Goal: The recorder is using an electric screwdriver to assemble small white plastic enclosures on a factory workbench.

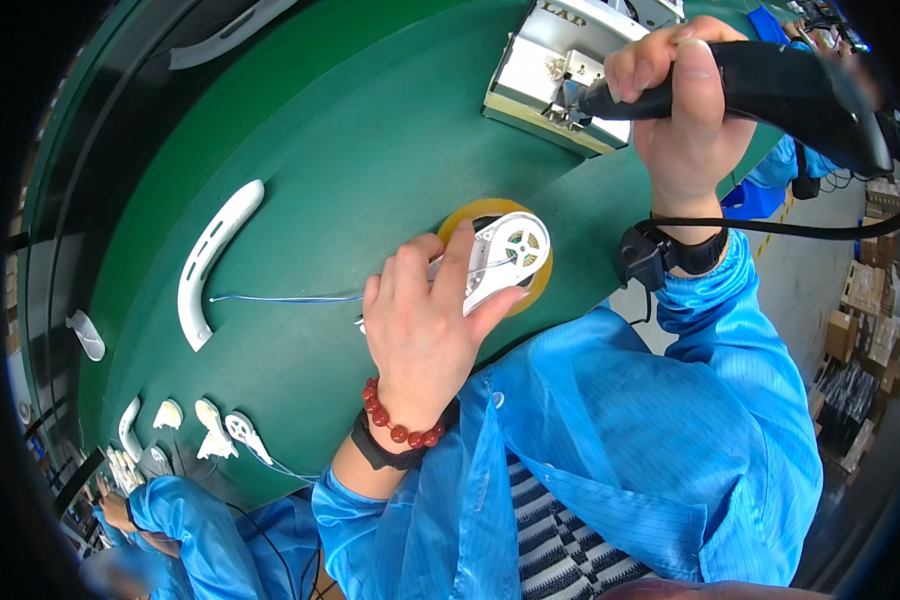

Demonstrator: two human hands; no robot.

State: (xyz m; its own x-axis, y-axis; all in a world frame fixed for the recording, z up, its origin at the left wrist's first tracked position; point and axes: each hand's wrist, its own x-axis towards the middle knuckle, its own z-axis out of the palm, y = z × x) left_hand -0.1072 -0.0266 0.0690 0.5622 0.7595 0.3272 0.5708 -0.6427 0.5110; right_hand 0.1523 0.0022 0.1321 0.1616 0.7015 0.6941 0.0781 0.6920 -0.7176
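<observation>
My left hand (420,305) grips a white plastic housing (521,247) with a round, spoked end, its fingers and thumb closed around the sides. The housing rests over a yellow ring (459,215), perhaps a tape roll, on the green table. From the left side of the housing a thin blue-and-white wire (290,299) runs across the surface. My right hand (695,115) is wrapped round a black electric screwdriver (785,90). Its tip meets the front of a white-and-metal box (530,75), which looks like a screw feeder; the exact contact is too small to make out.
A curved white plastic shell (198,270) lies on the green table (310,220) at left. Several small white parts with wires (240,428) lie at lower left, near a co-worker's blue sleeve (185,515). The screwdriver's black cable (800,230) loops past my right wrist.
</observation>
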